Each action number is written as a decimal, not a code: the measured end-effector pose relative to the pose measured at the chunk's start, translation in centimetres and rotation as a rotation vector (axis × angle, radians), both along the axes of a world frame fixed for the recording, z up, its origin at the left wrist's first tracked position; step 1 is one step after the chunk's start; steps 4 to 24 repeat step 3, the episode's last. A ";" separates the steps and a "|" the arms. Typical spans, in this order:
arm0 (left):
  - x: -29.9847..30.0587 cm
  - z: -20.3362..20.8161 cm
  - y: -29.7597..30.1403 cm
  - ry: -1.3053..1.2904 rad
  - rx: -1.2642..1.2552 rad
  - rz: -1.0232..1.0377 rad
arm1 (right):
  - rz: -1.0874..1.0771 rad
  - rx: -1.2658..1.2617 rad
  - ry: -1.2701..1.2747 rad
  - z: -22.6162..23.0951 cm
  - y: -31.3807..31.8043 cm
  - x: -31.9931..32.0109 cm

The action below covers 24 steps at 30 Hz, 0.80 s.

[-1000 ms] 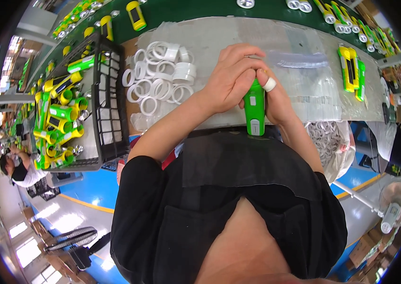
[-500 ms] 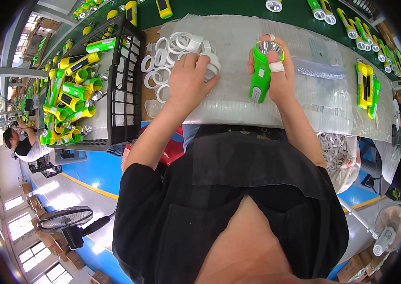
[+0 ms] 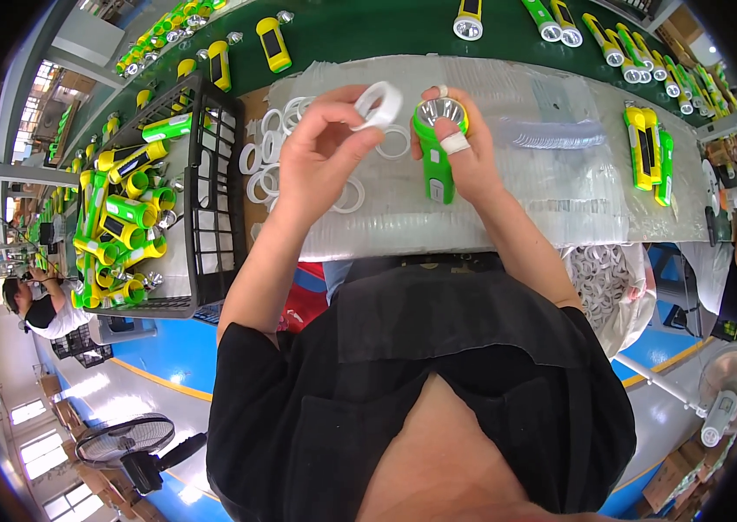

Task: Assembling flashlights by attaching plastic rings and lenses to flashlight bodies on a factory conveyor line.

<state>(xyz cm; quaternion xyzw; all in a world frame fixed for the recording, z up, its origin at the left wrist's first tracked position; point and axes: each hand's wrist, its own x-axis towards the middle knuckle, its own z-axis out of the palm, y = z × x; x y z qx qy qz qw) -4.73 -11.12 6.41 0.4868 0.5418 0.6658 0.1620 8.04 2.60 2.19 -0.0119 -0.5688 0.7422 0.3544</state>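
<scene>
Between the thumb and fingers of my left hand is a white plastic ring, lifted off the table and tilted. My right hand is wrapped round a green flashlight, its round silver reflector facing up. The thumb, with white tape round it, lies over the reflector's edge. The ring is close to the flashlight's head on its left, apart from it. Loose white rings lie in a cluster under and behind my left hand, partly hidden by it.
A black crate at the left holds several green and yellow flashlight bodies. Three flashlights lie on the table's right side. Beyond runs a green conveyor belt carrying more. A white sack of rings stands below the table's right edge.
My left hand has picked a white ring out of the cluster and raised it toward the flashlight. My right hand still holds the flashlight. The whole view has shifted a little.
</scene>
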 end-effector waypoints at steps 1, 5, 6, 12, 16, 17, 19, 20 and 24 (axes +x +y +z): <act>0.3 0.6 0.4 -0.018 0.096 -0.085 | 0.021 -0.008 -0.013 0.1 -0.1 0.0; 0.0 1.6 0.6 0.425 -0.055 -0.055 | 0.014 0.052 -0.100 0.1 0.0 0.2; 0.0 1.6 0.6 0.425 -0.055 -0.055 | 0.014 0.052 -0.100 0.1 0.0 0.2; 0.0 1.6 0.6 0.425 -0.055 -0.055 | 0.014 0.052 -0.100 0.1 0.0 0.2; 0.0 1.6 0.6 0.425 -0.055 -0.055 | 0.014 0.052 -0.100 0.1 0.0 0.2; 0.0 1.6 0.6 0.425 -0.055 -0.055 | 0.014 0.052 -0.100 0.1 0.0 0.2; 0.0 1.6 0.6 0.425 -0.055 -0.055 | 0.014 0.052 -0.100 0.1 0.0 0.2; 0.0 1.6 0.6 0.425 -0.055 -0.055 | 0.014 0.052 -0.100 0.1 0.0 0.2; 0.0 1.6 0.6 0.425 -0.055 -0.055 | 0.014 0.052 -0.100 0.1 0.0 0.2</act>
